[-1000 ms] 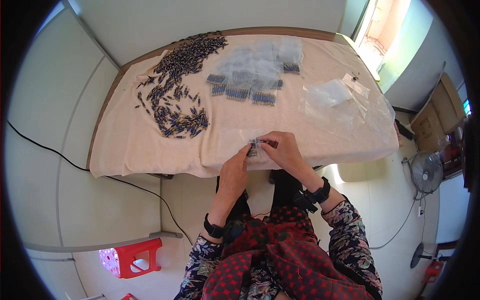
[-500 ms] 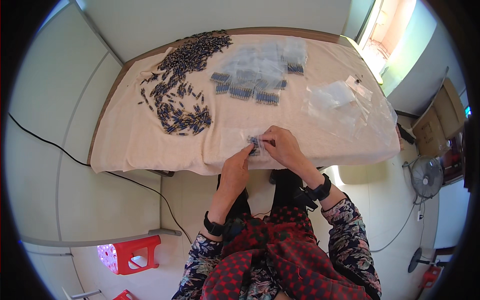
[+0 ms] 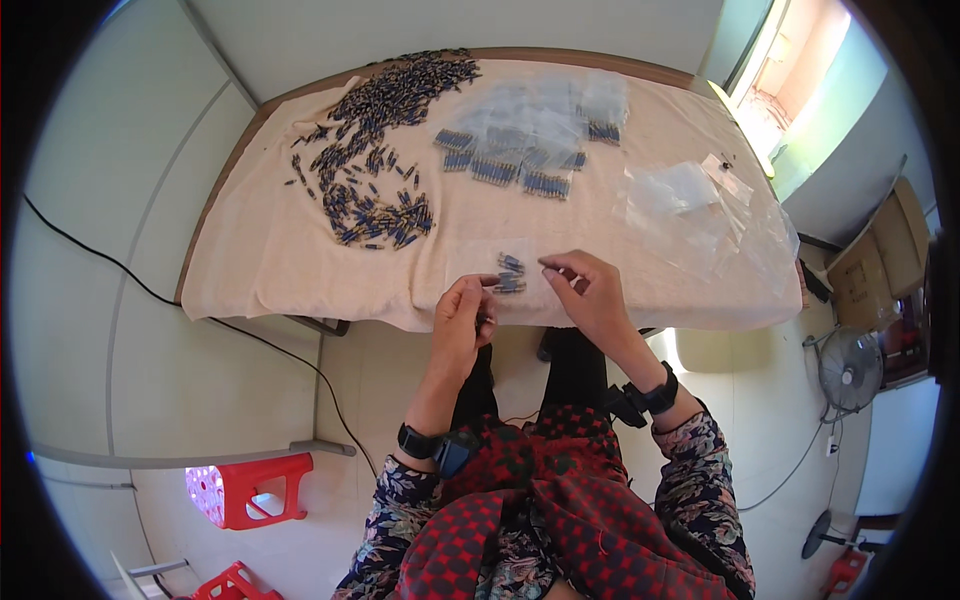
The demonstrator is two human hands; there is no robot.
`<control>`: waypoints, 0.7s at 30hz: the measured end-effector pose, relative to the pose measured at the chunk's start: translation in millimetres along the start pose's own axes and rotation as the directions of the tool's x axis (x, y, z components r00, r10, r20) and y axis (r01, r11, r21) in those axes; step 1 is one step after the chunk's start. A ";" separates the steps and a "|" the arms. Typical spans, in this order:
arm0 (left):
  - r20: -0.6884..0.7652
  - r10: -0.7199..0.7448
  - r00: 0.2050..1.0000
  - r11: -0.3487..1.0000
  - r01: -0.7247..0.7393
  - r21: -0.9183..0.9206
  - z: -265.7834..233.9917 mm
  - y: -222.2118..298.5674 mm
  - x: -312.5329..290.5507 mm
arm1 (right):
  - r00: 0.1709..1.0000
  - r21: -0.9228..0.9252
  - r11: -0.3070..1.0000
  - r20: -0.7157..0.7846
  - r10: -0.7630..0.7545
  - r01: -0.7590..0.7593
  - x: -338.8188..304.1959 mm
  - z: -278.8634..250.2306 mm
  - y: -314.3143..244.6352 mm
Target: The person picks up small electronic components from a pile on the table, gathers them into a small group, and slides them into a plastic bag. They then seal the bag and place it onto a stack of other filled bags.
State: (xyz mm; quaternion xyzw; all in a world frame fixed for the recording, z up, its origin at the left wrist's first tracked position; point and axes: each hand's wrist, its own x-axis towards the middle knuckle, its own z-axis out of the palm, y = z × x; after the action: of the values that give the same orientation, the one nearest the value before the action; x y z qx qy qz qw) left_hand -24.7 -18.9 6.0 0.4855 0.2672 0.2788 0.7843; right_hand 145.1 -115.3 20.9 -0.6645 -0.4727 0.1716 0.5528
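A few small blue cylindrical pieces with brass-coloured ends lie on a clear plastic bag near the table's front edge. My left hand is beside them, its index finger reaching to their left side. Its other fingers curl around something dark that I cannot make out. To the right of the pieces, my right hand hovers with thumb and index finger apart and nothing visible between them.
A big heap of the same pieces covers the back left of the cloth-covered table, with a smaller pile in front. Filled clear bags overlap at the back middle. Loose clear bags lie on the right.
Both hands have drawn apart from the small pieces, my right hand to the right and my left hand slightly left. The pieces and their bag are now uncovered.
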 end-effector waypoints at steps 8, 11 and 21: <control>-0.001 0.023 1.000 0.979 -0.023 -0.202 20.3 6.3 -16.6 | 0.965 0.089 0.989 0.245 0.097 -0.122 -36.5 14.1 -46.2; 0.006 -0.006 1.000 0.972 0.007 -0.235 21.4 3.1 -18.8 | 0.971 0.111 0.988 0.226 0.077 -0.105 -35.2 15.6 -50.6; 0.104 -0.063 0.993 0.956 0.090 -0.278 22.7 -0.9 -23.1 | 0.942 -0.165 0.947 0.244 -0.233 0.276 -32.3 7.0 -44.6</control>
State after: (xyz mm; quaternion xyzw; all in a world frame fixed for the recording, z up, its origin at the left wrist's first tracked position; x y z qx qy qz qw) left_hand -25.1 -49.2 17.4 0.3706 0.2062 0.2602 0.8675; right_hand 104.3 -140.3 49.2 -0.6255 -0.6280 0.1238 0.4460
